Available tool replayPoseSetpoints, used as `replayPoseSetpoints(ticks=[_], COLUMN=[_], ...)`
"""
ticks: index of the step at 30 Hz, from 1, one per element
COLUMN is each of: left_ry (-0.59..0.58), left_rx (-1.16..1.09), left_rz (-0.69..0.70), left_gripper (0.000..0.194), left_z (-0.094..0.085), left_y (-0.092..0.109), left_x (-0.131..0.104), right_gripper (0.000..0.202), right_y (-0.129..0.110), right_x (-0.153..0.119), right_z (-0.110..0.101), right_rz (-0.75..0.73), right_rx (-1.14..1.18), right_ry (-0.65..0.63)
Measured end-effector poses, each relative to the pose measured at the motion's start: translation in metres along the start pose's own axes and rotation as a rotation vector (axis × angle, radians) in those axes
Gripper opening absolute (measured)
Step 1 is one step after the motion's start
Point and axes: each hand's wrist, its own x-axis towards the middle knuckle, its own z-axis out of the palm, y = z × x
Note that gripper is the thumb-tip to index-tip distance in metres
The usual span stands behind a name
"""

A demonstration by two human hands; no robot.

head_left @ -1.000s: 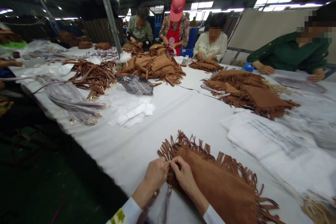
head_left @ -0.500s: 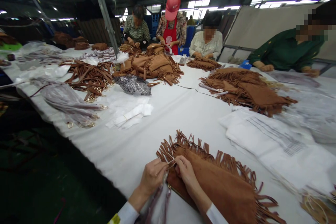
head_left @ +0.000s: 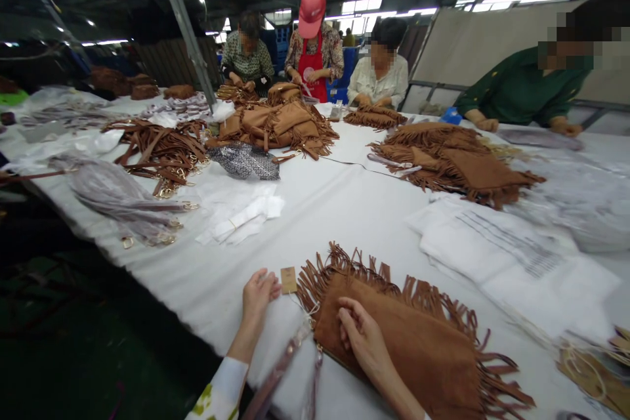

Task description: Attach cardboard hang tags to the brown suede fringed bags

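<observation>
Right in front of me, a brown suede-like flat bag with long fringe (head_left: pixel 408 341) lies slantwise on the white-covered table (head_left: pixel 339 210). The worker's right hand (head_left: pixel 361 335) is over the bag's near end, thumb and fingers half bent with a gap between them, gripping nothing; whether it touches the suede I can't tell. The left hand (head_left: pixel 260 292) is off the bag's left side, fingers loosely curled at the edge of a small rectangular tan card tag (head_left: pixel 288 280); I can't tell whether they pinch it. A thin white string (head_left: pixel 301 306) runs from the tag to the bag's corner, and a brown strap sheathed in clear plastic (head_left: pixel 278 367) trails from there toward the table's near edge.

Farther right, more tan tags with pale strings (head_left: pixel 590 374) sit beside white cloth with dark printed lines (head_left: pixel 497 256). To the left are folded white strips (head_left: pixel 251 216) and a plastic-wrapped bundle of straps (head_left: pixel 118 203), with a heap of loose brown straps with gold-coloured clasps (head_left: pixel 162 147) beyond. Brown fringed bags are piled at the right (head_left: pixel 462 161) and centre. Four co-workers line the far side, one in a red cap and red apron (head_left: pixel 315 69).
</observation>
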Motion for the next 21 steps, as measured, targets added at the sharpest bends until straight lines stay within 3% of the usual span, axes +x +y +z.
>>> replayPoseSetpoints(ticks=[2, 4, 8, 10, 12, 14, 17, 21], left_ry=[-0.023, -0.13, -0.363, -0.423, -0.514, -0.599, -0.631, -0.552], left_rx=[0.019, 0.129, 0.503, 0.654, 0.791, 0.916, 0.998, 0.827], left_rz=[-0.017, -0.012, 0.005, 0.003, 0.027, 0.101, 0.239, 0.18], left_gripper=[0.06, 0.056, 0.051, 0.047, 0.036, 0.027, 0.026, 0.02], left_z=[-0.003, -0.006, -0.009, -0.008, -0.006, -0.003, -0.002, -0.006], left_y=[-0.002, -0.007, -0.019, -0.025, -0.03, -0.033, -0.033, -0.021], left_x=[-0.014, -0.035, -0.077, -0.087, -0.088, -0.085, -0.083, -0.088], right_gripper=[0.056, 0.059, 0.056, 0.055, 0.056, 0.056, 0.055, 0.054], right_y=[-0.002, -0.002, 0.004, 0.009, 0.013, 0.018, 0.024, 0.029], right_x=[-0.019, -0.04, -0.093, -0.124, -0.152, -0.171, -0.179, -0.165], right_z=[-0.02, -0.05, -0.124, -0.156, -0.177, -0.184, -0.175, -0.156], right_rz=[0.015, 0.047, 0.139, 0.206, 0.285, 0.35, 0.388, 0.381], right_rx=[-0.015, -0.088, -0.368, -0.53, -0.638, -0.666, -0.622, -0.599], right_ry=[0.064, 0.19, 0.595, 0.783, 0.875, 0.864, 0.745, 0.651])
